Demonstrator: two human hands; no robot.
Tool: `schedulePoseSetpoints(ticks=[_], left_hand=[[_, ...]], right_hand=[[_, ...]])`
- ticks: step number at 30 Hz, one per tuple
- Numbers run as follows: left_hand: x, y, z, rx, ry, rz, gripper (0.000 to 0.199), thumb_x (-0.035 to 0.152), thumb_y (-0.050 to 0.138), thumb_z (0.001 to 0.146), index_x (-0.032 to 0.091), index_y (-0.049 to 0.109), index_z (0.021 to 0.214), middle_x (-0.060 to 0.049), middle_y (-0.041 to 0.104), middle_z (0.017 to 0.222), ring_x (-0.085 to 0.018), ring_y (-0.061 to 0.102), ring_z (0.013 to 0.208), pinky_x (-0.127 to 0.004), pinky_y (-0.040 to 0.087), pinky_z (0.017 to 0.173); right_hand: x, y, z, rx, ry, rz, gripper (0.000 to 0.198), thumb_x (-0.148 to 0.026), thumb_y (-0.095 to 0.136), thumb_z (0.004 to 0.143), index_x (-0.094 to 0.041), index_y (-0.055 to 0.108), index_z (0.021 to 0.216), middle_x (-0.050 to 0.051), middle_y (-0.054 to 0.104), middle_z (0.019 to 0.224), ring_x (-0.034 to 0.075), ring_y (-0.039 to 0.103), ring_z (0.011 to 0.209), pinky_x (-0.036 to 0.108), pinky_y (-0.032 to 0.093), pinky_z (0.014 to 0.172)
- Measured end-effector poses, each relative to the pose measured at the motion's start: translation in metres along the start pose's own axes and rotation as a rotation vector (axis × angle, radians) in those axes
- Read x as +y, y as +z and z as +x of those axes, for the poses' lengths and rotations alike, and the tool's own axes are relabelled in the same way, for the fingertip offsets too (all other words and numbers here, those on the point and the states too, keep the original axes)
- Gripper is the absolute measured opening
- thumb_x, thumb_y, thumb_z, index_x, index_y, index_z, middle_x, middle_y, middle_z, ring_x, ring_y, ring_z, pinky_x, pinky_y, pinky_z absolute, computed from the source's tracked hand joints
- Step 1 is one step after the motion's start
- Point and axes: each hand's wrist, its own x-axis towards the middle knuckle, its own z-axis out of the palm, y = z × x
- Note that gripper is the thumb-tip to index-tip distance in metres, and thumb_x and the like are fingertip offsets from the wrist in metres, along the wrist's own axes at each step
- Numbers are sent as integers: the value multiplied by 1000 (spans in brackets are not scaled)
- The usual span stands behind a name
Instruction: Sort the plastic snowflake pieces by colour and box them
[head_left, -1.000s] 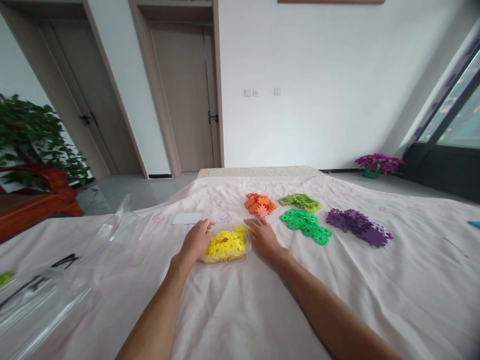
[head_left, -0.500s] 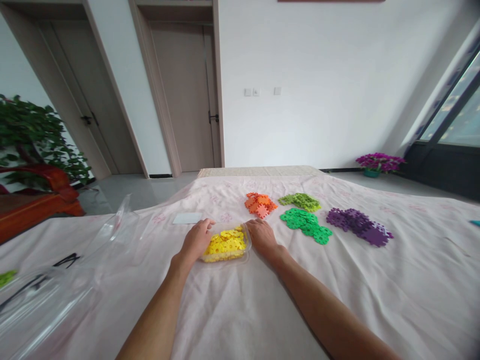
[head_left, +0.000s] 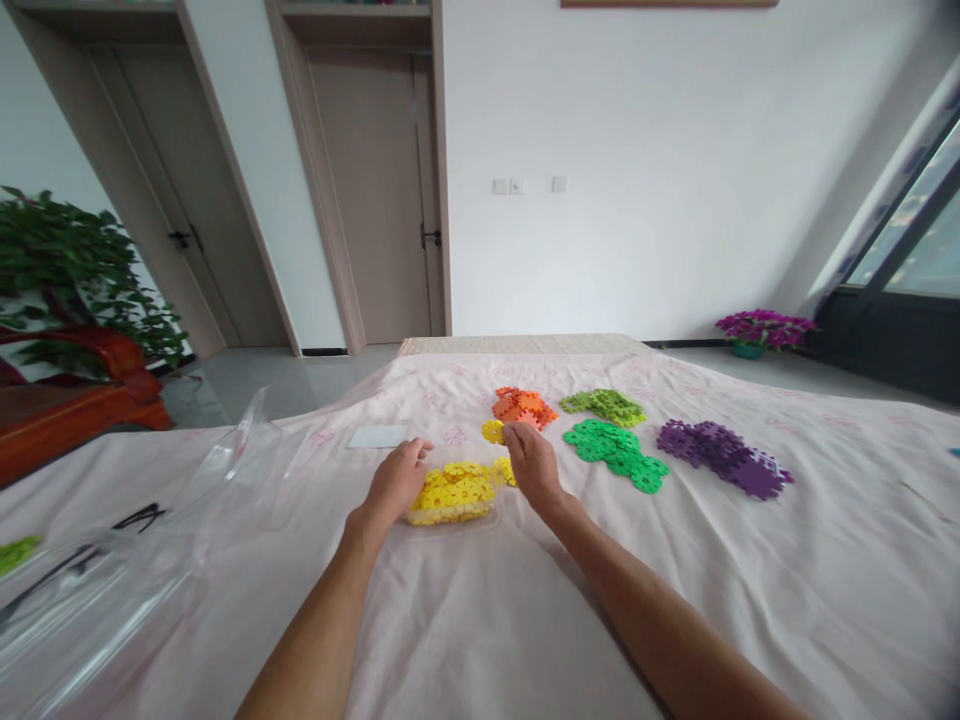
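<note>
A clear plastic box (head_left: 457, 519) full of yellow snowflake-shaped building discs (head_left: 452, 490) sits on the cloth in front of me. My left hand (head_left: 400, 478) grips the box's left side, fingers curled at its rim. Just beyond the box's right side, my right hand (head_left: 531, 462) pinches a yellow snowflake disc (head_left: 493, 431) between thumb and fingers. Another yellow disc (head_left: 505, 471) shows between the box and my right hand; whether it lies on the cloth or touches the hand I cannot tell.
Farther back lie piles of orange discs (head_left: 520, 404), light green discs (head_left: 606, 405), green discs (head_left: 616, 452) and purple discs (head_left: 724, 457). A white card (head_left: 378, 437) lies left of them. Clear plastic packaging (head_left: 97, 610) and black-framed glasses (head_left: 139, 517) are at the left.
My right hand has left the box's right side and now holds up a yellow disc near the orange pile. My left hand stays at the box.
</note>
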Motion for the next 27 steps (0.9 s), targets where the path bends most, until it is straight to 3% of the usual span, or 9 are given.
schedulePoseSetpoints(ticks=[6, 11, 16, 21, 27], left_hand=[[1, 1, 2, 33, 4, -57, 33, 22, 37, 95, 22, 65, 112, -7, 69, 120, -18, 61, 114, -29, 43, 100], [0, -1, 1, 76, 22, -192, 43, 36, 28, 99, 20, 66, 112, -7, 68, 123, -19, 59, 120, -30, 41, 105], [6, -6, -2, 157, 155, -247, 49, 43, 26, 101, 20, 63, 123, -6, 62, 133, -15, 54, 126, -26, 37, 110], [18, -10, -4, -17, 186, -89, 52, 46, 25, 100, 20, 61, 128, -6, 63, 133, -17, 53, 128, -28, 34, 112], [27, -12, -7, -96, 300, 14, 50, 43, 27, 100, 22, 57, 135, -6, 58, 141, -18, 49, 133, -29, 30, 114]], right_hand=[[-20, 2, -2, -197, -220, 46, 30, -35, 43, 101, -24, 70, 111, 5, 74, 102, 20, 64, 95, 31, 46, 88], [15, -5, 4, -127, -46, -28, 25, -25, 50, 94, -24, 73, 104, 5, 74, 105, 22, 65, 99, 35, 48, 89], [44, -21, 5, -360, -86, -132, 33, -26, 65, 80, -25, 72, 113, 5, 71, 115, 24, 61, 109, 37, 45, 97], [45, -23, -1, -562, -262, -135, 41, -35, 75, 75, -27, 71, 114, 5, 70, 113, 22, 61, 108, 36, 42, 100], [42, -23, -2, -524, -227, -170, 25, -26, 60, 88, -25, 73, 109, 4, 73, 105, 19, 63, 102, 31, 43, 95]])
